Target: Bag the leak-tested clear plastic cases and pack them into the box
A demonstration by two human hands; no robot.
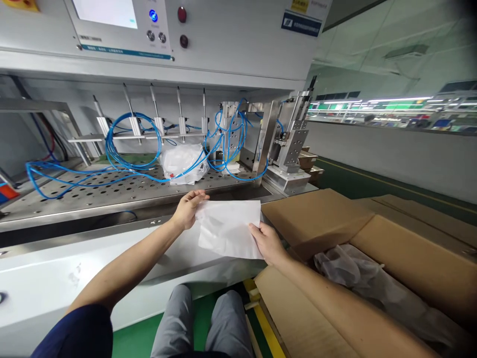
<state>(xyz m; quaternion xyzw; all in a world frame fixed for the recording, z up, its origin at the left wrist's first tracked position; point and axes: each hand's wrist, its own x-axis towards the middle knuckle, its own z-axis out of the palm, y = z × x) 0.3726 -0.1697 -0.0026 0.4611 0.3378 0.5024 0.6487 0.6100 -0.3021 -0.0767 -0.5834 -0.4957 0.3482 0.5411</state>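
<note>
Machine: grey pneumatic machine [231, 35] across the upper left of the frame, with blue pneumatic tubing [130, 144] looped in loose coils through the centre.

Bed: perforated steel plate [85, 201] at centre left, carrying one clear plastic bag [182, 163] near the middle.

Carton: cardboard carton [421, 263] at lower right, flaps open, plastic liner [357, 278] inside.

Workpiece: white translucent sheet [229, 229] at centre, between the hands, above the machine front, clear of the carton flap.

Hands: left hand [188, 210] pinched on the sheet's upper left corner; right hand [267, 242] clamped on its lower right edge; hands well apart.

Handling: grip best kept at opposite edges, with light tension, to limit creasing.

Count: five steel cylinder rods [181, 117]; two dark red buttons [181, 14]; one sheet; one bag; one carton.
</note>
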